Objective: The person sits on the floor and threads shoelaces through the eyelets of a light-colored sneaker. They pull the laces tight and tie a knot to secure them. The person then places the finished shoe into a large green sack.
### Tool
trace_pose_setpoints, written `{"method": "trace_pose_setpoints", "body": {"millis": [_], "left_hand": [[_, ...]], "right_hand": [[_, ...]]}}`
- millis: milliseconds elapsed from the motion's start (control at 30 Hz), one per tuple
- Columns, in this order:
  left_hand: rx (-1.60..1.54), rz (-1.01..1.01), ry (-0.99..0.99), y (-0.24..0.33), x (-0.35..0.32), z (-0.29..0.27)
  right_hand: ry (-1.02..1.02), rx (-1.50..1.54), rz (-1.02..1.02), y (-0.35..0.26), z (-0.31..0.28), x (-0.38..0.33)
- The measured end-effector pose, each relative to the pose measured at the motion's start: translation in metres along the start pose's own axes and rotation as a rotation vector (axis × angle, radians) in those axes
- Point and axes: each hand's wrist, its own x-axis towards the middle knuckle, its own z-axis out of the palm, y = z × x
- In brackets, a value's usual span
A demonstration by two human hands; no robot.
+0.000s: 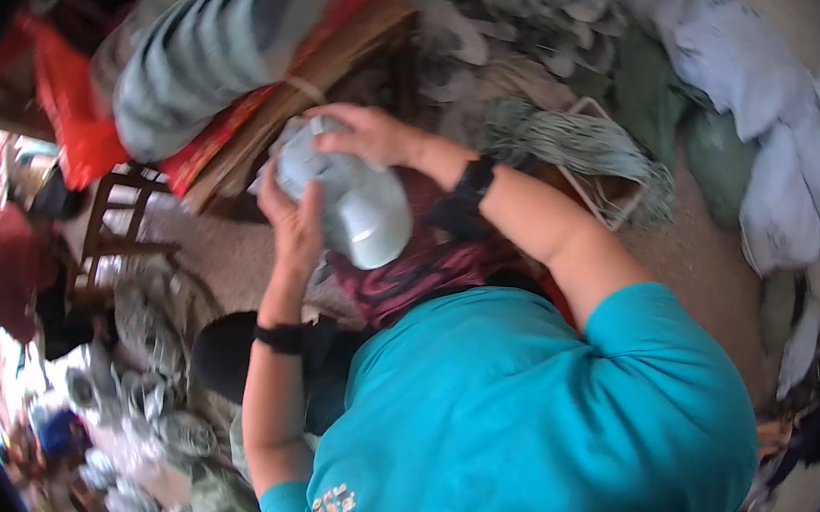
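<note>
1. Two hands hold one pale grey-blue moulded piece (351, 200), shaped like a shoe upper or cap, in the air over the person's lap, above a dark red patterned cloth (419, 262).
2. Left hand (295, 224) is clasped around the piece's near edge from below, and right hand (368, 134) is curled over its top end. Both grip only at the edges, so a twist could let the smooth shell slip and drop onto the cloth or floor.
3. Beside the hands, a tied bundle of similar grey pieces (206, 55) leans on flattened cardboard (319, 72) with red sheeting (75, 111) under it. The right elbow moves close by, and a knock might tip the stack.
4. Below the left forearm, loose grey pieces (152, 329) lie heaped near a wooden stool (119, 220). A dropped piece would be hard to pick out among them.
5. Coiled grey-green cord (591, 150) lies just past the right wrist and might snag the black wristband (472, 185).
</note>
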Motion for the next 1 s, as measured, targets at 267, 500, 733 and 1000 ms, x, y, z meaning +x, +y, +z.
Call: {"method": "trace_pose_setpoints", "body": {"millis": [267, 500, 733, 1000], "left_hand": [[-0.574, -0.468, 0.141, 0.035, 0.022, -0.009], [-0.567, -0.512, 0.242, 0.035, 0.02, -0.007], [-0.413, -0.55, 0.167, 0.033, 0.016, -0.012], [-0.054, -0.375, 0.137, 0.047, 0.007, -0.035]], "right_hand": [[0.434, -0.136, 0.289, 0.1, -0.046, -0.077], [1.02, -1.153, 0.446, 0.206, -0.182, -0.206], [0.709, -1.334, 0.728, 0.205, -0.218, -0.203], [0.492, -1.319, 0.792, 0.17, -0.225, -0.187]]}}
